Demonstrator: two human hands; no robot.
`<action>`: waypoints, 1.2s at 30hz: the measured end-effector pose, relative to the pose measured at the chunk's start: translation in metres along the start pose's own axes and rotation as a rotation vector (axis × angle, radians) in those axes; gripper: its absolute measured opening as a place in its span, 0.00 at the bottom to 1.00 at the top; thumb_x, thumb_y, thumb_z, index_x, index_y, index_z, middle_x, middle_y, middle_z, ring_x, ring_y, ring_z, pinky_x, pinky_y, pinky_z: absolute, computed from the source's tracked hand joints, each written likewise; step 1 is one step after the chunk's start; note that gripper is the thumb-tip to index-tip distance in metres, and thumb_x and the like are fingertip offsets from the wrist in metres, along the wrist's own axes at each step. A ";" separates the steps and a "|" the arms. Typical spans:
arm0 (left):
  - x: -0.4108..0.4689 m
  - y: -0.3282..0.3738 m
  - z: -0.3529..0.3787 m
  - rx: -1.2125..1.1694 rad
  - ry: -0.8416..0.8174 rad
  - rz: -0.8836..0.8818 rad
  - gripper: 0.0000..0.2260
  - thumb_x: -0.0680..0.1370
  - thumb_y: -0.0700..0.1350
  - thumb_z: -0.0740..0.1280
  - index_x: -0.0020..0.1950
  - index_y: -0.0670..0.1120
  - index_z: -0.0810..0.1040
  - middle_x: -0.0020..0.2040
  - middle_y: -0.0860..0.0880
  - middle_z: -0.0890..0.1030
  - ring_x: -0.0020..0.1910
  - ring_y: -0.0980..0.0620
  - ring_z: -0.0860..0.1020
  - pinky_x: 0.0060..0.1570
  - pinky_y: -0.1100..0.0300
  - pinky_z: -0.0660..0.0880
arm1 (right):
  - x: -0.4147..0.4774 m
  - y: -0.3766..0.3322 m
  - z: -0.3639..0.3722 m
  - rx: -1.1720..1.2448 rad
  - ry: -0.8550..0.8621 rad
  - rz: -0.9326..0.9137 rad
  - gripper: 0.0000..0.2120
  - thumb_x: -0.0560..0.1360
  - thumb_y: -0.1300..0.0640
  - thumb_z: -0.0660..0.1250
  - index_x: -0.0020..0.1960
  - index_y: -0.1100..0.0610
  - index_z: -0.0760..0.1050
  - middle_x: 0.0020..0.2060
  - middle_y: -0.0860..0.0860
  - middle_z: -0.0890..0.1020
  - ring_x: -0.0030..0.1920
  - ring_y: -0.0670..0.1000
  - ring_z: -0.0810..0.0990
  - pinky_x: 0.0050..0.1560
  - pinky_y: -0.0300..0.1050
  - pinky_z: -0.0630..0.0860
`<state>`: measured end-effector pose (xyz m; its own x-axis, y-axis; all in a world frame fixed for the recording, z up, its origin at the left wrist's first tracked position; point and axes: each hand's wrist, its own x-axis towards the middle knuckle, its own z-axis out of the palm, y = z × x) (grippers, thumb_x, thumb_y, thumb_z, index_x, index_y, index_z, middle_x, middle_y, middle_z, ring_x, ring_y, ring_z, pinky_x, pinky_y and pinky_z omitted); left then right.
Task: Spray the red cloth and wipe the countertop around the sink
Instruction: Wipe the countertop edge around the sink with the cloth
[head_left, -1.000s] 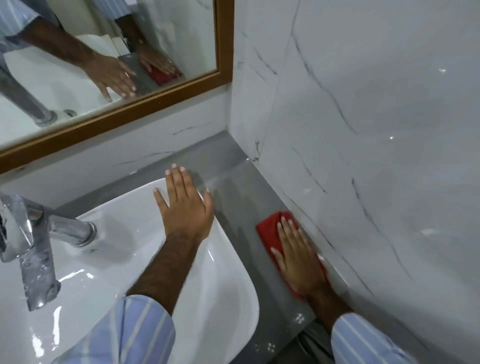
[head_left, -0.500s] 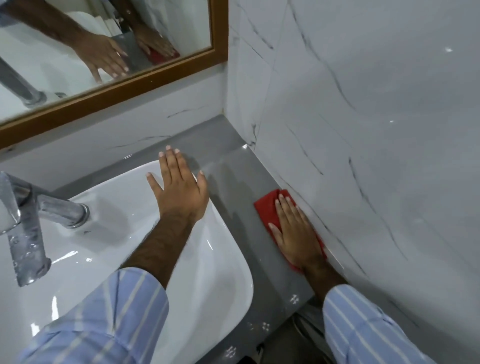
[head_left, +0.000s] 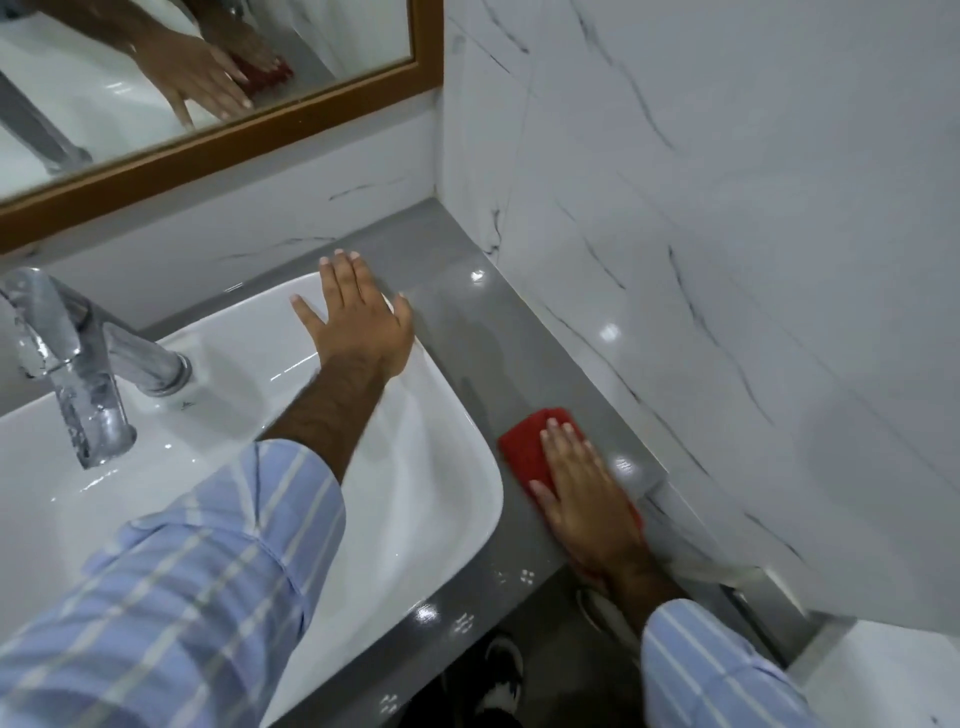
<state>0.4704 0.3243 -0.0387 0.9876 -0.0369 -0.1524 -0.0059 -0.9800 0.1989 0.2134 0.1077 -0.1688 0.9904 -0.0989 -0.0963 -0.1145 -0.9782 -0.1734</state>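
Note:
The red cloth (head_left: 527, 449) lies flat on the grey countertop (head_left: 467, 332), in the strip between the white sink (head_left: 431, 467) and the marble side wall. My right hand (head_left: 582, 493) presses down on it with flat fingers, covering most of it. My left hand (head_left: 358, 317) rests palm down, fingers spread, on the sink's far right corner, holding nothing. No spray bottle is in view.
A chrome faucet (head_left: 78, 374) stands at the left of the sink. A wood-framed mirror (head_left: 218, 140) hangs above the back wall. The marble wall (head_left: 727, 260) borders the countertop on the right. Shoes (head_left: 504, 670) show on the floor below the counter's front edge.
My right hand has slid the red cloth toward me along the counter, nearer its front edge. My left hand stays on the sink's corner. The camera view has tilted down.

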 end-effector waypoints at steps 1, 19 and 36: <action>0.000 -0.001 -0.001 0.006 -0.005 -0.001 0.33 0.85 0.56 0.49 0.85 0.41 0.46 0.86 0.45 0.47 0.85 0.46 0.44 0.80 0.31 0.44 | -0.005 0.014 -0.004 -0.019 0.025 0.074 0.33 0.86 0.40 0.51 0.85 0.56 0.53 0.83 0.52 0.56 0.84 0.53 0.52 0.83 0.56 0.57; -0.249 -0.089 0.011 -0.271 -0.263 0.049 0.37 0.83 0.67 0.45 0.86 0.44 0.49 0.87 0.47 0.49 0.85 0.48 0.47 0.84 0.43 0.48 | -0.012 -0.036 -0.007 0.013 0.077 0.226 0.34 0.85 0.41 0.49 0.84 0.62 0.53 0.83 0.60 0.60 0.84 0.60 0.57 0.83 0.60 0.58; -0.320 -0.271 -0.019 0.026 -0.231 -0.191 0.39 0.79 0.66 0.42 0.84 0.45 0.59 0.84 0.48 0.60 0.84 0.49 0.56 0.82 0.47 0.54 | -0.070 -0.112 0.017 0.037 0.138 0.346 0.33 0.85 0.47 0.52 0.83 0.67 0.53 0.83 0.64 0.60 0.83 0.62 0.57 0.82 0.62 0.55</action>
<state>0.1592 0.6051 -0.0255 0.9093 0.1079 -0.4018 0.1695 -0.9781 0.1210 0.1553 0.2273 -0.1589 0.8935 -0.4485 -0.0232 -0.4445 -0.8756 -0.1889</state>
